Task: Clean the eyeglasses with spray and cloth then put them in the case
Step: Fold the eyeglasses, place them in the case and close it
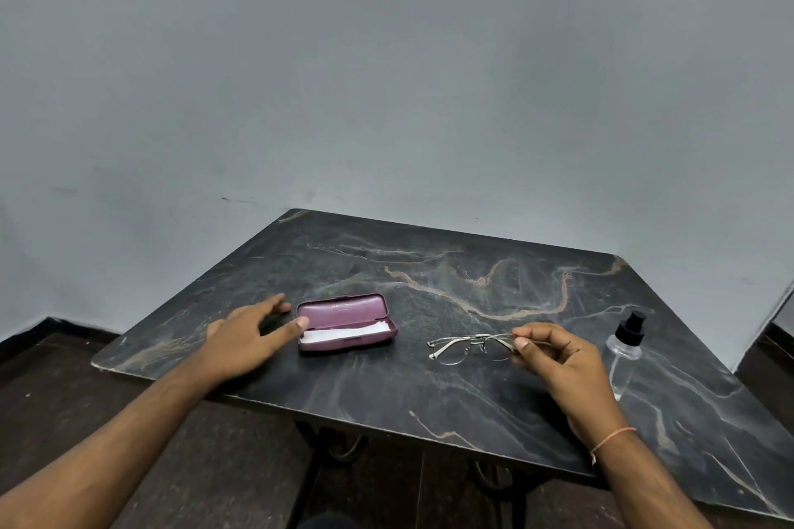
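On the dark marbled bench (429, 399) the right hand (558, 361) pinches the eyeglasses (470, 348) by one end, frame resting; lift by the frame, keeping fingers off the lenses; the left hand (245, 335), fingers spread, touches the open purple case (346, 320) holding the white cloth (343, 333); spray bottle (625, 350) stands right; grey wall (386, 77) behind.

Just right of your left hand (245, 339) the open case (347, 327) lies on the table (386, 391), the cloth (343, 333) inside it. The eyeglasses (470, 348) lie between case and your right hand (558, 361), touching its fingertips. The spray bottle (625, 350) stands just right of that hand.
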The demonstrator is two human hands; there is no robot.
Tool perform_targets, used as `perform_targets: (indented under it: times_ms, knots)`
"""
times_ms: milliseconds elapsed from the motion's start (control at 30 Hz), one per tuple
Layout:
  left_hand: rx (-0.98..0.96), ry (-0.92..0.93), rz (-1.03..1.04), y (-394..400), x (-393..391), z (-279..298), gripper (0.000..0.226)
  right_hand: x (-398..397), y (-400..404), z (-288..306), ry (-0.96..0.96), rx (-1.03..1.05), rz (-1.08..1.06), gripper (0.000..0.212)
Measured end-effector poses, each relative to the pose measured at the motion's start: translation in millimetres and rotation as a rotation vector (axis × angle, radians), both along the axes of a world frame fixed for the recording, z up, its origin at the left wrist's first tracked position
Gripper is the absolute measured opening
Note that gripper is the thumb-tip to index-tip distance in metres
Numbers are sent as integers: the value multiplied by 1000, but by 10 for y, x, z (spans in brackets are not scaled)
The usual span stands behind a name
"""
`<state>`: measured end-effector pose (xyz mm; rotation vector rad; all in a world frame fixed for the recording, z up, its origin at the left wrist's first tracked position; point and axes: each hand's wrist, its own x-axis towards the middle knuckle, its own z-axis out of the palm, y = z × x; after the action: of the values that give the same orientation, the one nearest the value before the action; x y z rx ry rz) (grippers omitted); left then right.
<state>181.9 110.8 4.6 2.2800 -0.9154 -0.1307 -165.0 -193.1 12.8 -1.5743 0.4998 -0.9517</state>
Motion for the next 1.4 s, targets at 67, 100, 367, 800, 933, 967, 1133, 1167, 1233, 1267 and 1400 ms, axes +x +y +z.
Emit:
perform_targets:
  times_ms: [67,100,367,800,933,967,1133,1167,1233,1267,1400]
  knots:
    - [38,-47,-24,-17,-19,2,124,25,19,12,-7,41,-19,19]
    - [49,-69,-35,-17,-21,4,128,54,40,21,-8,58,-26,19]
    - [45,-118,-148,42,5,-48,118,709,361,258,-5,163,-6,15]
    - [-9,-83,-228,63,29,-69,117,1530,828,322,344,-158,105,12]
    - [-36,-53,-242,44,-1,-46,113,1480,829,322,401,-314,65,12]
    - [-47,-46,-246,38,-13,-43,113,1452,821,319,410,-348,57,13]
    - [-80,-23,-291,-23,-109,-32,117,1255,782,251,406,-379,39,19]
    - [-82,-33,-292,-44,-140,-26,118,1209,770,238,399,-387,33,20]
    - [-97,-43,-294,-124,-228,-12,114,1102,722,219,392,-395,20,21]
    - [-107,-48,-299,-183,-287,-4,111,1036,689,212,392,-396,7,21]
    - [-130,-49,-348,-454,-536,30,107,745,525,192,410,-374,-75,23]
